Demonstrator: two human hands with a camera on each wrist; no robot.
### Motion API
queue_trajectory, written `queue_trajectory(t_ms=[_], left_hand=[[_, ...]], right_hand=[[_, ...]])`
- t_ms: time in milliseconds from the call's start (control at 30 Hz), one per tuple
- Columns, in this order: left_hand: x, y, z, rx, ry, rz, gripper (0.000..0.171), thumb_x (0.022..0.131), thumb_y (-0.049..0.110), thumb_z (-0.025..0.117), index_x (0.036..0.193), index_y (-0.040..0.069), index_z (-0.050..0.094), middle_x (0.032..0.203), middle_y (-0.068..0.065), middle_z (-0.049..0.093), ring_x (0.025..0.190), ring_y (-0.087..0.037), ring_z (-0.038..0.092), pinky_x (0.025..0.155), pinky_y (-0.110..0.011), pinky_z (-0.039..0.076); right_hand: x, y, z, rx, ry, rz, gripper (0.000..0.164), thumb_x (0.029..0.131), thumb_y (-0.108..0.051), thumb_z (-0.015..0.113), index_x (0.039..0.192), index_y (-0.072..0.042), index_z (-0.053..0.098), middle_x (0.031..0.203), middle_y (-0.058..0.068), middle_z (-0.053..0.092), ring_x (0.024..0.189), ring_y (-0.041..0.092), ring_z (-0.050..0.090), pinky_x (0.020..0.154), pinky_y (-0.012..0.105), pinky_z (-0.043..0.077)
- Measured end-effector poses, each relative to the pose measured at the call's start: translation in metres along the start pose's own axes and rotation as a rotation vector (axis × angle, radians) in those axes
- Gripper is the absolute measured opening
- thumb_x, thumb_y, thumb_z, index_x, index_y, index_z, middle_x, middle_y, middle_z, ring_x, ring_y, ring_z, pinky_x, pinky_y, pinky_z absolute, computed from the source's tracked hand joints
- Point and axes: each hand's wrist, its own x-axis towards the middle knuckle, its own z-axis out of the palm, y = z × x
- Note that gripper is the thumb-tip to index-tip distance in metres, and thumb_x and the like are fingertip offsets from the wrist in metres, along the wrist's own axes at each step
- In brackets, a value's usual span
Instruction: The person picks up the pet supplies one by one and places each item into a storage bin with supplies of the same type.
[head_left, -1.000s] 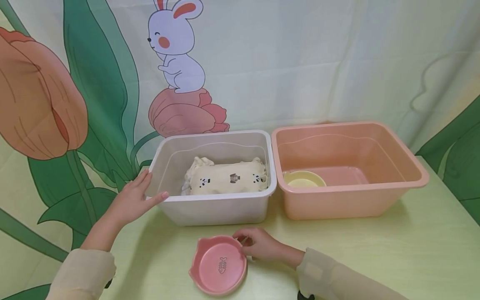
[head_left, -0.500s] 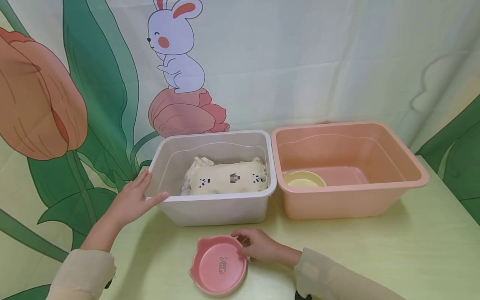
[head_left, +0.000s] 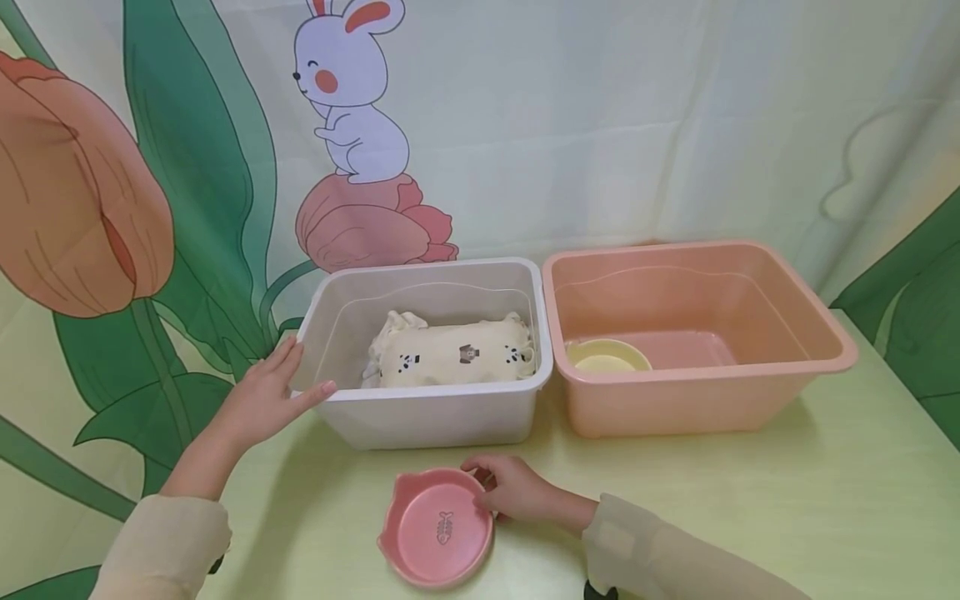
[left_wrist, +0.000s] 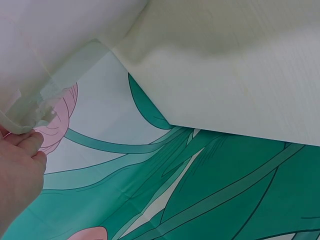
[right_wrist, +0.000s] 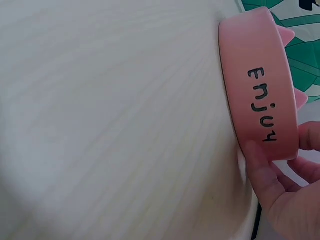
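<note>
A pink cat bowl (head_left: 431, 537) with ear-shaped points and a fishbone mark inside sits on the table, in front of the grey bin. My right hand (head_left: 517, 490) pinches the bowl's right edge. In the right wrist view the bowl's outer wall (right_wrist: 260, 80) shows the word "Enjoy", and fingertips of the right hand (right_wrist: 287, 185) lie on its wall and rim. At the near left corner of the grey bin (head_left: 435, 417), my left hand (head_left: 262, 402) rests on the rim with thumb and fingers spread. The left hand (left_wrist: 20, 170) is partly cut off in the left wrist view.
Inside the grey bin lies a cream cloth bundle (head_left: 431, 354) with animal prints. An orange-pink bin (head_left: 690, 404) stands beside it on the right, with a pale yellow bowl (head_left: 607, 357) inside. Behind both hangs a printed curtain (head_left: 570, 125). The table (head_left: 712, 492) is light green.
My right hand has shifted very slightly left, its thumb now over the bowl's rim. The bowl, the bins and my left hand look the same.
</note>
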Motion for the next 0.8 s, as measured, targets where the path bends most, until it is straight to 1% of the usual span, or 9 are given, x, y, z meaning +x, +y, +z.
queue_trajectory(t_ms=[233, 467, 800], left_hand=[[0.0009, -0.0010, 0.0004, 0.002, 0.001, -0.002, 0.086, 0.084, 0.058, 0.041, 0.141, 0.000, 0.011, 0.147, -0.020, 0.005, 0.126, -0.052, 0.018, 0.094, -0.066, 0.021], [0.0020, -0.0023, 0.0012, 0.007, -0.001, 0.002, 0.087, 0.084, 0.058, 0.041, 0.141, 0.000, 0.011, 0.147, -0.020, 0.005, 0.125, -0.052, 0.017, 0.095, -0.066, 0.020], [0.0017, -0.0022, 0.0015, 0.006, -0.002, 0.003, 0.086, 0.084, 0.058, 0.041, 0.141, 0.000, 0.011, 0.147, -0.020, 0.005, 0.125, -0.052, 0.018, 0.094, -0.065, 0.021]], right_hand=[[0.0005, -0.0016, 0.0035, 0.022, 0.032, 0.035, 0.042, 0.072, 0.006, 0.060, 0.112, -0.005, 0.056, 0.090, 0.009, 0.059, 0.069, 0.014, 0.055, 0.046, 0.028, 0.049], [0.0002, -0.0043, 0.0049, 0.017, 0.056, 0.038, 0.041, 0.070, 0.009, 0.058, 0.109, -0.004, 0.058, 0.089, 0.009, 0.060, 0.072, 0.014, 0.055, 0.046, 0.026, 0.048], [0.0003, -0.0039, 0.0079, 0.004, 0.098, 0.040, 0.042, 0.069, 0.010, 0.057, 0.108, -0.005, 0.059, 0.086, 0.008, 0.060, 0.067, 0.012, 0.055, 0.043, 0.026, 0.048]])
